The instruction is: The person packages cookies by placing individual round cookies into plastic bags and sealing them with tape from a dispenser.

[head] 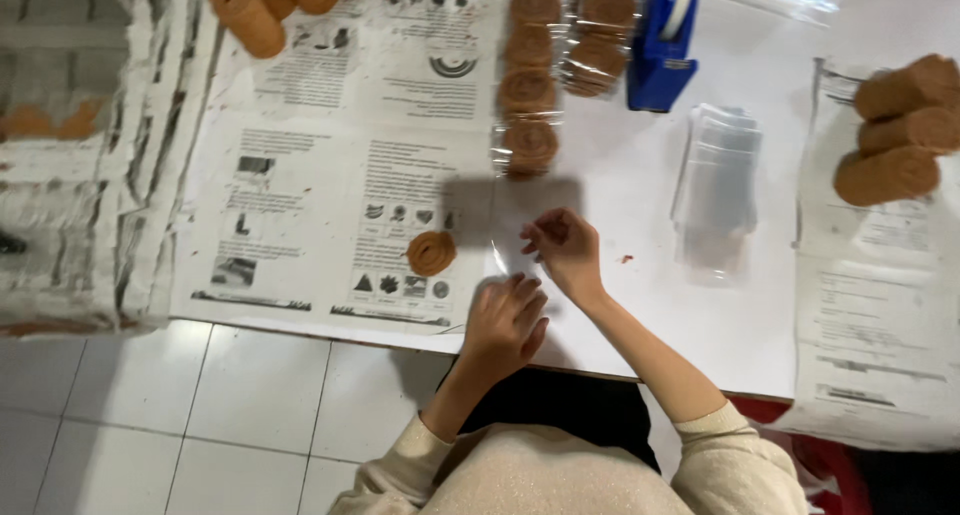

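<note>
- Nearest of all, a person in a cream sweater sits at the table's edge, with white floor tiles (200, 415) showing below and to the left.
- Just over that edge, the left hand (505, 325) lies palm down with fingers loosely spread, resting on or just above a thin clear plastic bag (497, 258) (it is so transparent that its outline is hard to trace).
- Beside it, the right hand (565, 250) has its fingertips drawn together in a pinch at the bag's upper part; whether it truly grips the film I cannot tell.
- A single round, coiled brown biscuit (431, 252) lies flat on the paper just left of both hands, touching neither.
- The table (640, 175) itself is white, covered on the left and right by sheets of printed newspaper (330, 175).
- Further right, a stack of empty clear bags (715, 190) lies on the bare white part.
- Beyond the hands, two filled clear sleeves of biscuits (530, 80) run away from the viewer, with a blue tape dispenser (662, 50) next to them.
- At the far right, three brown biscuit rolls (900, 130) lie piled; more loose ones (270, 5) sit at the far left.
- A worn, whitish stacked structure (90, 145) stands along the left side.
</note>
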